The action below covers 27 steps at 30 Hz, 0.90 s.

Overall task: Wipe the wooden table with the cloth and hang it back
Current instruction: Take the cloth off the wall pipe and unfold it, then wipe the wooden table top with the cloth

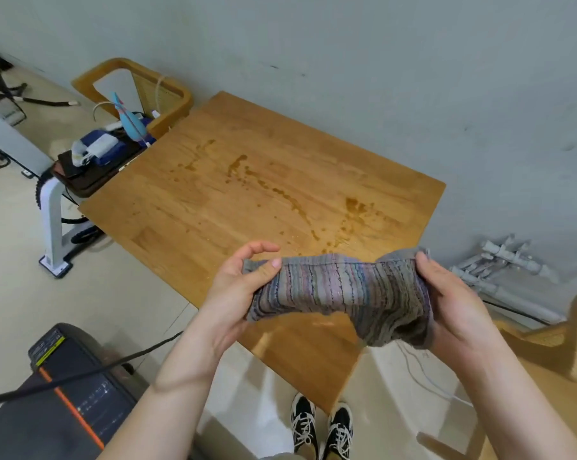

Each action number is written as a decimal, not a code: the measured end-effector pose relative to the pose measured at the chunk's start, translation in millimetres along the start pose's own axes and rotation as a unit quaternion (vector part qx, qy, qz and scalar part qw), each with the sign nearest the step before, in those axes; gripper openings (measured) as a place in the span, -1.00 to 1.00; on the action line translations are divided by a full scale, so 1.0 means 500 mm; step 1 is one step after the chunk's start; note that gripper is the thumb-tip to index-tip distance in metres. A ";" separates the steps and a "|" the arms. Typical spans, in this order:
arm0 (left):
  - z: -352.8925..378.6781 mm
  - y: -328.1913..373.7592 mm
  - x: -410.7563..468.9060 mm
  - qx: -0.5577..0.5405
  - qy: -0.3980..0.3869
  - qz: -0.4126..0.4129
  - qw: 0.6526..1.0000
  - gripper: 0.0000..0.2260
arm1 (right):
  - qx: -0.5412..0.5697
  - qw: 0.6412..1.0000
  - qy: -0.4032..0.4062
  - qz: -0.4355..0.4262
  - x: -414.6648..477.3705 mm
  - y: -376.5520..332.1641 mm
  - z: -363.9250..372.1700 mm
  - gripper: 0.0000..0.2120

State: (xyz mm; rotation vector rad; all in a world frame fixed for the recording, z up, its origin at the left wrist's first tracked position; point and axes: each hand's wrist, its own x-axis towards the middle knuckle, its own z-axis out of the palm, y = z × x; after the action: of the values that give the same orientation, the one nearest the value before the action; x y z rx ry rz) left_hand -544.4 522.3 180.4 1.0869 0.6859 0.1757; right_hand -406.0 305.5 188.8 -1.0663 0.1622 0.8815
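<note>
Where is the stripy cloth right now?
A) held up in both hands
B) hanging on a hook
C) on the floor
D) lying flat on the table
A: the left hand and the right hand each grip one end of the cloth, holding it up off the wooden table.

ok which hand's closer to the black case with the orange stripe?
Left. The left hand holds the cloth up-right of the case; the right hand holds it farther right.
</note>
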 end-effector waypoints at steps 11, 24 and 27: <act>-0.091 -0.200 0.020 0.416 0.046 -0.094 0.903 -0.74 | -0.158 0.969 0.087 0.167 0.071 0.198 -0.094 -0.81; -0.158 -0.239 0.094 0.472 0.126 -0.026 0.872 -0.92 | -0.863 0.364 -0.288 -0.200 0.117 0.381 -0.086 -0.53; -0.239 -0.241 0.101 0.380 0.250 0.008 0.890 -0.84 | -0.876 0.299 -0.315 -0.208 0.154 0.396 -0.086 -0.45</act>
State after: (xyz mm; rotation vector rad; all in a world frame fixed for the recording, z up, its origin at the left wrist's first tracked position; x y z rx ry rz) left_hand -598.8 577.9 21.5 1.8308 1.2705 0.2110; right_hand -480.9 350.2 -9.9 -2.3619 -2.2641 0.6094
